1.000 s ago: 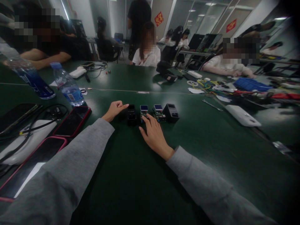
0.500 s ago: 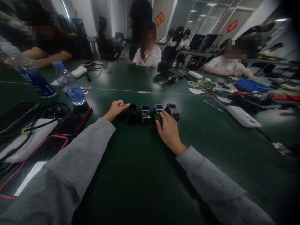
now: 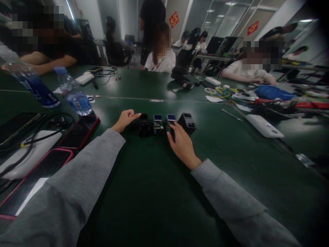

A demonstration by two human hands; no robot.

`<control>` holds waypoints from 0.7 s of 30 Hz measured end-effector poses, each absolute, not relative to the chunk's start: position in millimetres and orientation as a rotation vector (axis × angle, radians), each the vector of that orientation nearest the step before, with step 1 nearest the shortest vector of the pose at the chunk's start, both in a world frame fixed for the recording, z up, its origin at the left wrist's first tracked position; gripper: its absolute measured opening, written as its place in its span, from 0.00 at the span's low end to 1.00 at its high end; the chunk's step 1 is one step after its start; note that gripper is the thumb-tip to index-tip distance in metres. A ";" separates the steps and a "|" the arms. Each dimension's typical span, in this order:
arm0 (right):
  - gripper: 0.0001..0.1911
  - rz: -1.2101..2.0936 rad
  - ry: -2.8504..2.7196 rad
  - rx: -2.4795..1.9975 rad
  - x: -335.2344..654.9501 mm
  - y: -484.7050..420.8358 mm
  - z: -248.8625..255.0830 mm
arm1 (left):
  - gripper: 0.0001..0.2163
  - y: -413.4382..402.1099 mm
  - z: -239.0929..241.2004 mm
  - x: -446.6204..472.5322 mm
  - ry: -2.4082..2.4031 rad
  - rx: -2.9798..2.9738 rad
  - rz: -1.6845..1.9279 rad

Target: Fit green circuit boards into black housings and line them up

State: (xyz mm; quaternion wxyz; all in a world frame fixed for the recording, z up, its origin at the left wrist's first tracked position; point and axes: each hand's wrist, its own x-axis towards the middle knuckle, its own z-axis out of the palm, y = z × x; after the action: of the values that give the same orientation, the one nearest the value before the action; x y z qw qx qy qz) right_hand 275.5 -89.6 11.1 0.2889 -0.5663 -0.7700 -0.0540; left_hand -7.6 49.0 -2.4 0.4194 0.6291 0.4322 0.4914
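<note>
A short row stands mid-table: a dark case [image 3: 144, 125] on the left, one circuit board with a small screen [image 3: 158, 125], a second circuit board with a screen [image 3: 170, 118], and another black case [image 3: 187, 122] on the right. My right hand [image 3: 182, 142] has its thumb and fingers closed at the front and right side of the second board, partly covering it. My left hand [image 3: 125, 120] rests beside the dark case, its fingers curled with nothing visible in them. One digit stretches to the case's top left edge.
Left lie phones [image 3: 79, 132], a white power bank [image 3: 31, 154], cables and two bottles [image 3: 77, 96]. Right are a white device [image 3: 264, 126], a thin metal tool [image 3: 231, 115], tangled wires and a blue tray [image 3: 275, 92]. Several people sit beyond the dark green table [image 3: 144, 192].
My right hand has shifted slightly left, and the second circuit board has moved a little closer to the first. My left hand stays at the dark case. The whole view has drifted slightly.
</note>
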 end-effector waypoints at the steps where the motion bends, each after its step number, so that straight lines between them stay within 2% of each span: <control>1: 0.25 -0.136 -2.054 -1.506 275.9 -89.4 11.0 | 0.26 48.8 -2.2 -7.5 1.081 1.574 1.229; 12: 0.23 -0.108 -2.038 -1.477 276.4 -87.2 11.6 | 0.26 46.6 0.9 -7.1 1.097 1.562 1.220; 18: 0.26 -0.332 -1.925 -1.596 311.3 -70.8 20.5 | 0.26 46.6 1.3 -7.1 1.101 1.579 1.227; 21: 0.28 -0.312 -1.852 -1.686 335.7 -59.2 13.4 | 0.25 47.0 0.7 -7.9 1.083 1.571 1.216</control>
State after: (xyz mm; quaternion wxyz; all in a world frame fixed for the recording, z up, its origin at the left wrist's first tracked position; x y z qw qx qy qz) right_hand 335.7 -59.2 13.4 0.3040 -0.6365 -0.6990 -0.1177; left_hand -7.9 47.0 0.7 0.4255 0.6281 0.4332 0.4865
